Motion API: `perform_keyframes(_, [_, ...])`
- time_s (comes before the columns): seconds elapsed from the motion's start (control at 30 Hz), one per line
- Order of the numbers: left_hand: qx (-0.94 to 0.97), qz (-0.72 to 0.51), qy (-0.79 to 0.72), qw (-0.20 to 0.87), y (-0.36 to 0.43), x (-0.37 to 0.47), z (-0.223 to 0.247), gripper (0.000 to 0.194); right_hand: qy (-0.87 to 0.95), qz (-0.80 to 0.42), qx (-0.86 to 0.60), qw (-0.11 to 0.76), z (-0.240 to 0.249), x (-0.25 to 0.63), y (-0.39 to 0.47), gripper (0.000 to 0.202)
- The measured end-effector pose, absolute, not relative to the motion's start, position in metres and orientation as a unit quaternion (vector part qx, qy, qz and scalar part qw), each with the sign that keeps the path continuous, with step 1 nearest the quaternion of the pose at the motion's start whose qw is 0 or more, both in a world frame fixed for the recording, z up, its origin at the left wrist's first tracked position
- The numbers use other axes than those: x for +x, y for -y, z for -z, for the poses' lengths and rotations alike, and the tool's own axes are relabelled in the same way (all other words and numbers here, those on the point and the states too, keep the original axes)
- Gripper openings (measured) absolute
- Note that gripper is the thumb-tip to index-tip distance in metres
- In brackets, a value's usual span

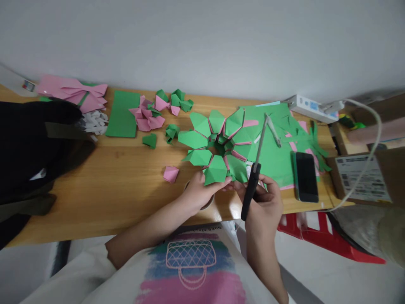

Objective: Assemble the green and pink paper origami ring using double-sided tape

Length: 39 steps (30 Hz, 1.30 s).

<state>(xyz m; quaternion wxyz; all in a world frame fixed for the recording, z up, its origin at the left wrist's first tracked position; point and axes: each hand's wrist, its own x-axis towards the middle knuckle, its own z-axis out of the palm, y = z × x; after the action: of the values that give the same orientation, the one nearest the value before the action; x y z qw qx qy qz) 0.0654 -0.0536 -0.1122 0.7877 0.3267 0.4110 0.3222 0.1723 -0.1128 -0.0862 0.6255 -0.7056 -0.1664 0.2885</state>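
Note:
A ring-shaped folded-paper flower (217, 172) with green petals and pink inner edges is held upright above the wooden table. My left hand (198, 190) grips its near left edge, thumb along a green petal. My right hand (267, 204) is closed around the black handle of a pair of scissors (251, 192), whose blades point away from me. The fingertips of that hand also meet the flower's near right edge, where the exact contact is partly hidden. Below my left wrist, a round brown-rimmed object (209, 202) shows only in part.
Folded pink and green pieces (148, 118) and a green paper stack (122, 114) lie at left, beside white scraps (94, 122) and a black garment (34, 156). At right are green sheets (275, 164), a utility knife (273, 131), a phone (306, 177) and a power strip (311, 108).

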Motion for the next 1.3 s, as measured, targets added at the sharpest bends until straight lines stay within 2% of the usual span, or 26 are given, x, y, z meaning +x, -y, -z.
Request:
perform_keyframes(0.2, [0.391, -0.28, -0.429, 0.764, 0.0482, 0.0595, 0.1087, 0.028, 0.177, -0.315, -0.719, 0.594, 0.0818, 0.1778, 0.112, 0.058])
perform_keyframes(0.67, [0.353, -0.319, -0.462, 0.748, 0.0498, 0.063, 0.1167, 0.028, 0.193, -0.336, -0.713, 0.584, 0.0797, 0.179, 0.1091, 0.06])
perform_keyframes(0.83, [0.323, -0.327, -0.421, 0.782, 0.0469, 0.0649, 0.1105, 0.027, 0.174, -0.356, -0.709, 0.583, 0.0794, 0.1794, 0.1061, 0.064])
perform_keyframes(0.93, [0.348, -0.329, -0.426, 0.767, 0.0457, 0.0641, 0.1076, 0.026, 0.185, -0.365, -0.711, 0.572, 0.0792, 0.1807, 0.1052, 0.063])
perform_keyframes(1.17, [0.443, -0.324, -0.45, 0.705, 0.0476, 0.0627, 0.1113, 0.022, 0.189, -0.327, -0.73, 0.57, 0.0801, 0.1803, 0.1063, 0.061])
perform_keyframes(1.3, [0.418, -0.327, -0.436, 0.727, 0.0489, 0.0659, 0.1115, 0.02, 0.18, -0.302, -0.726, 0.591, 0.0816, 0.1784, 0.1094, 0.057])
